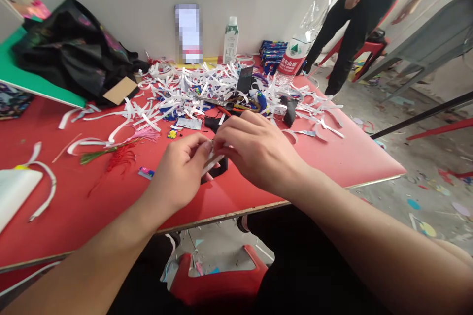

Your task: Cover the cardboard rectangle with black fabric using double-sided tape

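A glossy red tabletop (354,160) stretches across the view, with a pale wall behind it. Beyond its far right corner stands another person in black trousers (347,29). At the far left sits a rumpled black bag with faint coloured patterning (70,54), its contents hidden. A wide heap of curled white paper strips (166,93) fills the tabletop's far middle. Behind the heap's right side stands a tall clear plastic bottle with a red cap and red label (290,61); it appears partly filled with clear liquid.

Near the front edge, the wearer's two bare hands meet. The left hand (183,170) is curled, thumb and fingers pinching a small, thin, pale piece (211,163). The right hand (260,150) bends over from the other side, its fingertips closed together at the same piece. The piece sits between the hands, just above the tabletop; some black material (220,168) shows beneath the fingers, and whether it is attached cannot be told.

By the wall, a small white bottle with green print (231,42) stands upright, its contents not visible. Smallest is a yellow scrap (172,134) beyond the left hand.
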### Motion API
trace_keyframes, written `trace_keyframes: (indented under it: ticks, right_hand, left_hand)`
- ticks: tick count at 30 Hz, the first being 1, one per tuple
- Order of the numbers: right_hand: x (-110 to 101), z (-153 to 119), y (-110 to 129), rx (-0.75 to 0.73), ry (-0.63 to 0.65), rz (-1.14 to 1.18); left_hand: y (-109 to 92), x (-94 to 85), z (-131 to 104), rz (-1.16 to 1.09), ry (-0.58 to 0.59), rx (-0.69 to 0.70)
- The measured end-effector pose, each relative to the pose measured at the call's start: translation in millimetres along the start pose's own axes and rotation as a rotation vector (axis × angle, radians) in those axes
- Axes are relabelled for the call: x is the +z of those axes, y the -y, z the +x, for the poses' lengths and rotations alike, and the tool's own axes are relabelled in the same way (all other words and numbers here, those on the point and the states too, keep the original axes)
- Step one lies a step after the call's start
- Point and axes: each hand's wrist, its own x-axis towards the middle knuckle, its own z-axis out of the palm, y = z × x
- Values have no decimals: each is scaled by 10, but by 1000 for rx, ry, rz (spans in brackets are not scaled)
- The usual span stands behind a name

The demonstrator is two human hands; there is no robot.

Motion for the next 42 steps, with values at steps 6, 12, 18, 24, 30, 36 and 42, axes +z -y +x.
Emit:
trace_keyframes:
  ticks: [6, 12, 18, 24, 30, 36, 42]
  right_hand:
    - [-81, 29, 1, 29, -246, 227]
    - [-44, 24, -55, 437, -178, 273]
    - [119, 135, -42, 487, -203, 200]
    - [589, 405, -275, 235, -115, 148]
    - [489, 273, -231, 238, -276, 251]
    - [336, 151, -1, 171, -329, 400]
    - [486, 128, -16, 160, -336, 442]
  left_hand:
    - [53, -135, 183, -279, -204, -194]
    - [23, -139, 114, -377, -193, -163]
    - [12, -114, 56, -435, -295, -147]
    - [10, -72, -77, -553, -483, 43]
    - [134, -22, -128, -540, -337, -84]
    - [112, 148, -184, -583, -239, -82]
    - [138, 172, -130, -705, -102, -93]
